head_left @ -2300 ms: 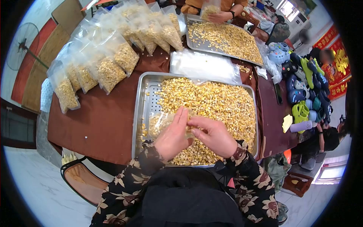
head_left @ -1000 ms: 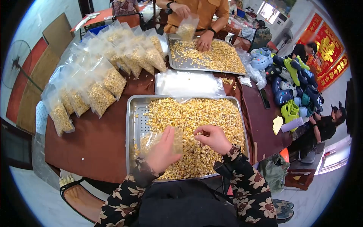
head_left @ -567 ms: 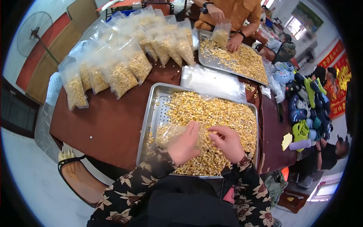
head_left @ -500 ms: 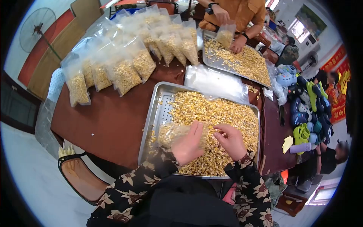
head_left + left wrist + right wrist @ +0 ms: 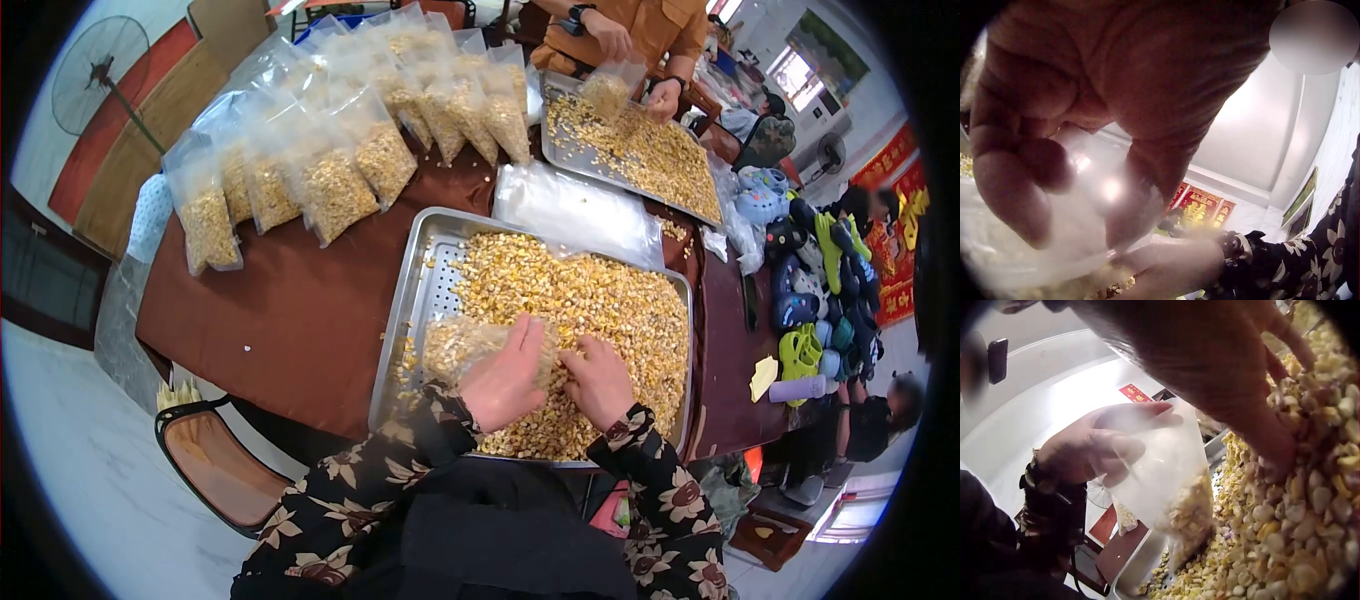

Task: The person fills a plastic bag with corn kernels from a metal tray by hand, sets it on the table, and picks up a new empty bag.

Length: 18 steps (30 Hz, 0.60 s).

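Observation:
My left hand [image 5: 502, 385] grips the upper part of a clear plastic bag [image 5: 455, 350] partly filled with corn kernels. The right wrist view shows that bag [image 5: 1175, 481] hanging tilted, kernels gathered low, thumb and fingers of the left hand [image 5: 1094, 445] at its top. In the left wrist view, fingers and thumb curl around cloudy film. Beneath lies a metal tray [image 5: 436, 285] with a perforated bottom, heaped with loose corn kernels [image 5: 620, 300]. My right hand [image 5: 598, 382] reaches down into the heap beside the bag, fingers and thumb spread, the tips hidden among kernels [image 5: 1297, 525].
Several filled bags [image 5: 335, 195] stand at the back left. Flat plastic bags [image 5: 575, 208] lie behind the tray. Across the table, a person [image 5: 650, 40] handles another bag [image 5: 607, 95] over a second tray [image 5: 565, 150]. Shoes [image 5: 800, 300], a phone [image 5: 750, 303] and a bottle [image 5: 797, 389] are right.
My right hand has left the bag's mouth and come down into the kernels just right of it. The left hand keeps its hold on the bag. The head view has shifted.

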Each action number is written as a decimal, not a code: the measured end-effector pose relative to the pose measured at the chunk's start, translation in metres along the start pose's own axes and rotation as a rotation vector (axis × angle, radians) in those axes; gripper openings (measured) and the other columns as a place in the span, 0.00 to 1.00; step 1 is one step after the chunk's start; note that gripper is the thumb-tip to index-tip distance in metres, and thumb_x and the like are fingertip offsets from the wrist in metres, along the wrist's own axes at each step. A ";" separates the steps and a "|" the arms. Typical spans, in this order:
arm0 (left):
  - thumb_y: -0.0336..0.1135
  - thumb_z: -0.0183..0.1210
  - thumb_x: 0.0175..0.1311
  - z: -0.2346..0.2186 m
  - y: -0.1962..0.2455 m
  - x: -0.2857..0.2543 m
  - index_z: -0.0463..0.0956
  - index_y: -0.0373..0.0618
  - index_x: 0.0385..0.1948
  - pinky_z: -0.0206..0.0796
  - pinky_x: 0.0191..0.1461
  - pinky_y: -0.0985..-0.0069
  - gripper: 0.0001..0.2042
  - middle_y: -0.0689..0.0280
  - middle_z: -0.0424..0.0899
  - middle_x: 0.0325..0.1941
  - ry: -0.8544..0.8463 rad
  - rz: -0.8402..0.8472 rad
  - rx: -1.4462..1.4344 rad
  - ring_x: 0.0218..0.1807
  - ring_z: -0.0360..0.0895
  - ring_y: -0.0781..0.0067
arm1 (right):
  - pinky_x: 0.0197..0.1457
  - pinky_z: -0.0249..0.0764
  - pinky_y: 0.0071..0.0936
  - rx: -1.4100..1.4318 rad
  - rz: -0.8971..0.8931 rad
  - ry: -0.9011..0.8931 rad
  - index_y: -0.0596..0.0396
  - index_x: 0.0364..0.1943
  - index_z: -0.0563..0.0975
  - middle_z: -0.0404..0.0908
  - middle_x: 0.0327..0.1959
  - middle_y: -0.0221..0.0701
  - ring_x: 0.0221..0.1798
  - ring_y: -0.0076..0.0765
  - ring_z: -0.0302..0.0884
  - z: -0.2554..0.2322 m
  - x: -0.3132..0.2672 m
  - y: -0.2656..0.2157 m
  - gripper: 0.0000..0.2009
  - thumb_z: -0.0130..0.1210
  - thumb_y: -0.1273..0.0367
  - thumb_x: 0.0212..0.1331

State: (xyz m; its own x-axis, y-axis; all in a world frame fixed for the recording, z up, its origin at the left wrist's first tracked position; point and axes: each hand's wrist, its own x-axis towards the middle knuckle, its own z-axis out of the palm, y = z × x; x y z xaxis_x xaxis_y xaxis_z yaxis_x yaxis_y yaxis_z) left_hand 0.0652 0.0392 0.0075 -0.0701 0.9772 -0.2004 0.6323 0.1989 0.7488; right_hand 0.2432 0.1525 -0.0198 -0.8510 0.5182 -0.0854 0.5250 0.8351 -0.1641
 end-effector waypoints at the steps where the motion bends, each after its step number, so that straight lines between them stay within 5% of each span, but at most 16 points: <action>1: 0.39 0.64 0.51 0.001 -0.001 0.000 0.47 0.37 0.67 0.69 0.53 0.59 0.43 0.44 0.49 0.71 0.004 -0.001 0.004 0.54 0.72 0.42 | 0.47 0.71 0.37 0.106 0.000 0.055 0.50 0.41 0.77 0.72 0.45 0.37 0.48 0.45 0.70 0.000 0.000 0.004 0.14 0.57 0.75 0.47; 8: 0.39 0.63 0.51 0.003 -0.004 0.000 0.46 0.38 0.67 0.64 0.59 0.61 0.42 0.43 0.48 0.72 0.015 0.022 0.012 0.60 0.67 0.42 | 0.44 0.72 0.35 0.459 0.176 0.184 0.56 0.40 0.78 0.78 0.34 0.40 0.41 0.48 0.76 0.005 0.004 0.033 0.12 0.59 0.73 0.49; 9: 0.39 0.63 0.51 0.004 -0.005 0.000 0.46 0.38 0.67 0.64 0.59 0.61 0.42 0.43 0.48 0.72 0.014 0.023 0.013 0.60 0.67 0.42 | 0.38 0.74 0.28 0.545 0.294 0.097 0.57 0.41 0.78 0.80 0.30 0.36 0.33 0.36 0.79 -0.008 0.006 0.029 0.12 0.60 0.72 0.50; 10: 0.39 0.63 0.51 0.004 -0.006 0.000 0.46 0.37 0.67 0.64 0.60 0.61 0.43 0.43 0.48 0.71 0.021 0.030 0.003 0.61 0.66 0.42 | 0.38 0.74 0.28 0.545 0.296 0.100 0.57 0.41 0.78 0.80 0.30 0.36 0.33 0.36 0.79 -0.018 0.008 0.028 0.12 0.60 0.72 0.50; 13: 0.38 0.63 0.51 0.004 -0.006 0.001 0.46 0.36 0.66 0.64 0.60 0.61 0.42 0.42 0.49 0.71 0.023 0.036 -0.016 0.62 0.65 0.42 | 0.25 0.71 0.16 1.073 0.399 -0.039 0.58 0.41 0.78 0.74 0.24 0.24 0.22 0.16 0.72 -0.030 0.012 0.026 0.11 0.60 0.73 0.53; 18: 0.38 0.63 0.51 0.004 -0.010 0.005 0.47 0.34 0.66 0.62 0.63 0.63 0.42 0.42 0.52 0.69 0.070 0.100 -0.049 0.65 0.61 0.43 | 0.25 0.71 0.17 1.144 0.298 -0.116 0.57 0.43 0.78 0.76 0.26 0.26 0.23 0.17 0.74 -0.058 0.019 -0.009 0.11 0.57 0.71 0.56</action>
State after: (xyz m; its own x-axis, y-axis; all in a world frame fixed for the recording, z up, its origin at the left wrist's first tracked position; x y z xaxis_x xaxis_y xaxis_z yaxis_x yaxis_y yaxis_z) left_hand 0.0617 0.0423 -0.0034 -0.0631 0.9948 -0.0803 0.6007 0.1021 0.7929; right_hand 0.2228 0.1655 0.0366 -0.7246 0.5951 -0.3476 0.4355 0.0045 -0.9002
